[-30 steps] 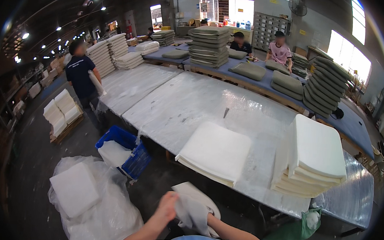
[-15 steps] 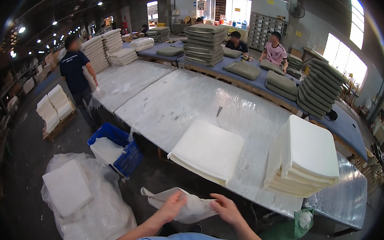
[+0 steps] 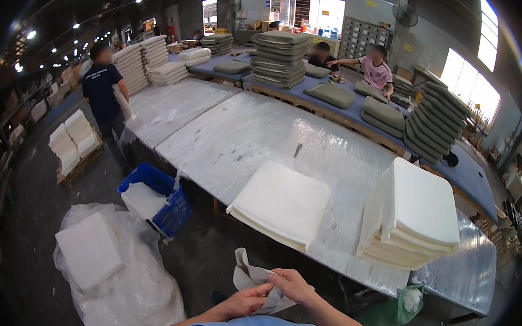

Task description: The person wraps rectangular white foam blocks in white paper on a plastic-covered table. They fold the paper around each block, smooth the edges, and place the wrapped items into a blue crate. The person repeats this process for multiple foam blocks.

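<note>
A piece of thin off-white cloth point(image 3: 243, 276) is bunched between my two hands, in front of my body and below the table's near edge. My left hand point(image 3: 246, 301) grips its lower part. Close beside it, my right hand point(image 3: 289, 284) pinches the cloth near its upper edge. One end of the cloth sticks up to the left, and the rest hangs under my hands. On the table just beyond lies a low stack of white foam cushion pads point(image 3: 279, 201). Farther right stands a taller stack of white pads point(image 3: 423, 203).
Clear plastic film covers the table point(image 3: 214, 145). A blue crate point(image 3: 174, 214), a plastic bag point(image 3: 139, 299) with a white pad point(image 3: 88, 249) on it, and a green sack point(image 3: 389, 314) stand below. Co-workers and grey-green cushion stacks point(image 3: 279, 59) are at the back.
My hands have come together, gathering the cloth that was stretched between them. The far co-worker in pink has reached an arm out to the left. The co-worker at left has lifted a pad.
</note>
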A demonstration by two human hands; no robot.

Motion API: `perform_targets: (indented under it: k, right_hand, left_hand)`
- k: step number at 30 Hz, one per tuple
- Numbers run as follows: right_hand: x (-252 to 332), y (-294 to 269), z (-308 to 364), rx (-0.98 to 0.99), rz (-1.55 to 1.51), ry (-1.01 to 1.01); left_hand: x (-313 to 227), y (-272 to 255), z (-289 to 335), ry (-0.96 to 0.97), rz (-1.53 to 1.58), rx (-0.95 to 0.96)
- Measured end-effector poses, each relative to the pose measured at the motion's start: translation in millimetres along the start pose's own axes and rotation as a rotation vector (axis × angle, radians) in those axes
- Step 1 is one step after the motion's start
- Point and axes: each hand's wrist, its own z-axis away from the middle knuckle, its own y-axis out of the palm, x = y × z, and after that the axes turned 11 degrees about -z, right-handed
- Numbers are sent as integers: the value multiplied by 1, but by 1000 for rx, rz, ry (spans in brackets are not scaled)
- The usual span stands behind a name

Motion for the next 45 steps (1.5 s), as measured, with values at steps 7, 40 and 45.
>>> perform_targets:
  k: [7,40,45]
  right_hand:
    - [12,5,-3,-130,167,-172]
    - [81,45,-11,-164,617,-755]
    - [109,33,10,-243,552,-851]
  left_hand:
    - [7,-26,9,63,-128,-541]
    - [30,-113,48,-316,-1438,-1210]
    - [39,-133,62,-100,-1025,-1476]
